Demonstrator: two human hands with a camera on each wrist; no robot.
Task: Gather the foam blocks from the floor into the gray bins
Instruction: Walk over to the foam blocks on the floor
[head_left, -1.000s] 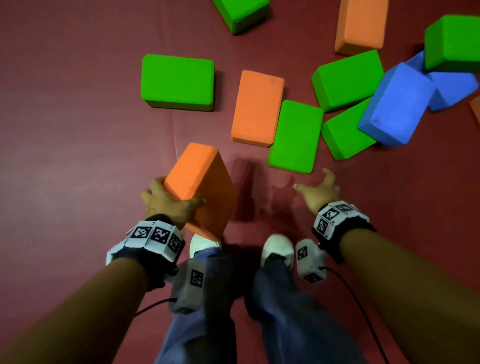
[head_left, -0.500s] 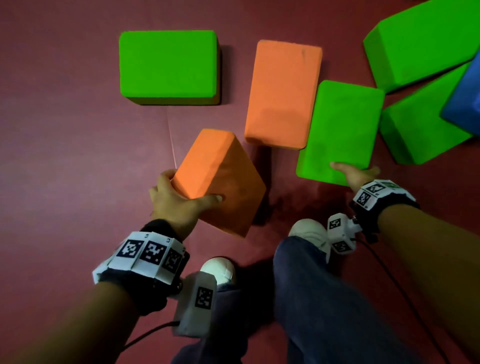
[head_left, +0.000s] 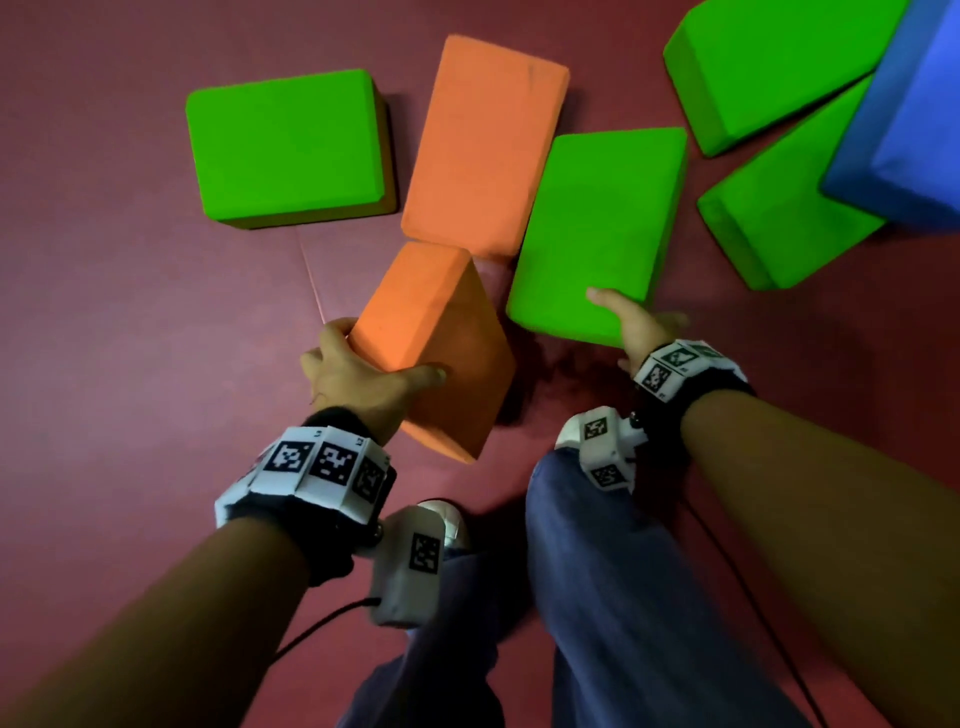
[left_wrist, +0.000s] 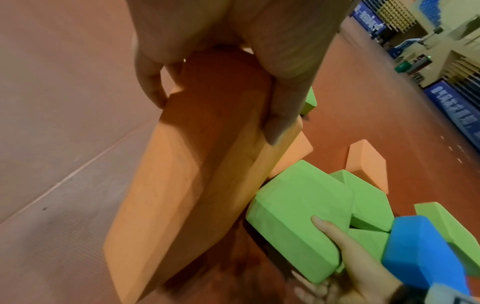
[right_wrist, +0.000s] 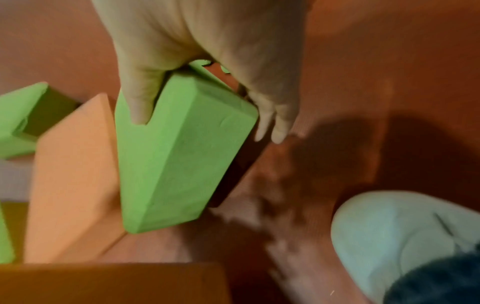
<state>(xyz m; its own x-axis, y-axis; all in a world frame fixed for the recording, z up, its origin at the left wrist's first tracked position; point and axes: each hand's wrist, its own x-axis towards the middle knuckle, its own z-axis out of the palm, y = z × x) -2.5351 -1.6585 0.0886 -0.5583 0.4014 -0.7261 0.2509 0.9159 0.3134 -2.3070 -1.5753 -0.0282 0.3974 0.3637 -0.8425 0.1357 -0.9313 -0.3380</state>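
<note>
My left hand (head_left: 363, 371) grips an orange foam block (head_left: 441, 348) by its near end and holds it tilted above the red floor; the left wrist view shows the thumb and fingers clamped on either side of this orange block (left_wrist: 197, 174). My right hand (head_left: 631, 325) grips the near end of a green foam block (head_left: 597, 234), thumb on top and fingers under it. In the right wrist view that green block (right_wrist: 179, 156) is lifted at the held end. No gray bin is in view.
More foam blocks lie ahead on the floor: a green one (head_left: 288, 148) at left, an orange one (head_left: 483, 145) in the middle, two green ones (head_left: 769, 67) and a blue one (head_left: 904, 130) at right. My legs and white shoes (head_left: 441, 519) are below the hands.
My right hand reached forward from open air and took hold of the green block's near end. The head view moved closer to the blocks. My left hand kept its grip on the orange block.
</note>
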